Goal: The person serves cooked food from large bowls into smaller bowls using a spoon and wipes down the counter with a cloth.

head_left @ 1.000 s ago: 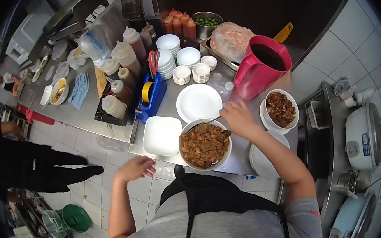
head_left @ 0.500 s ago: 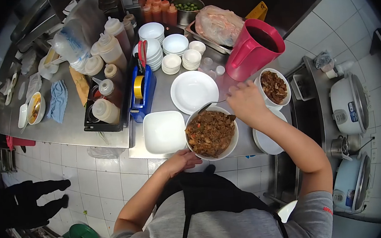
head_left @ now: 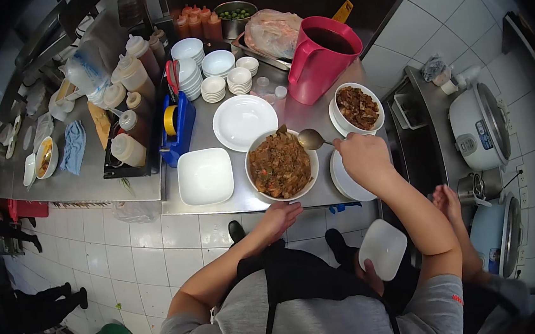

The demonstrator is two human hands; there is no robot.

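Note:
A metal spoon [head_left: 311, 139] is held by its handle in my right hand [head_left: 363, 158], its bowl at the right rim of a white bowl of chopped brown stew [head_left: 281, 166]. My left hand [head_left: 280, 220] is just below that bowl near the counter's front edge, fingers extended, holding nothing. Left of the stew is an empty square white bowl [head_left: 205, 177]; behind it lies a round white plate [head_left: 245, 122]. A second bowl of dark brown meat [head_left: 358, 107] sits at the right, with white plates [head_left: 347, 179] in front of it.
A co-worker's hand holds a white bowl [head_left: 383, 250] at my right. A pink pitcher [head_left: 322, 60], stacked small bowls [head_left: 213, 89], a blue tape dispenser [head_left: 177, 127] and squeeze bottles [head_left: 128, 150] stand on the counter. Rice cookers [head_left: 480, 123] are far right.
The spoon has come out of the stew and to its right side. My left hand has moved in towards the bowl's front. A co-worker with a white bowl has appeared at the right.

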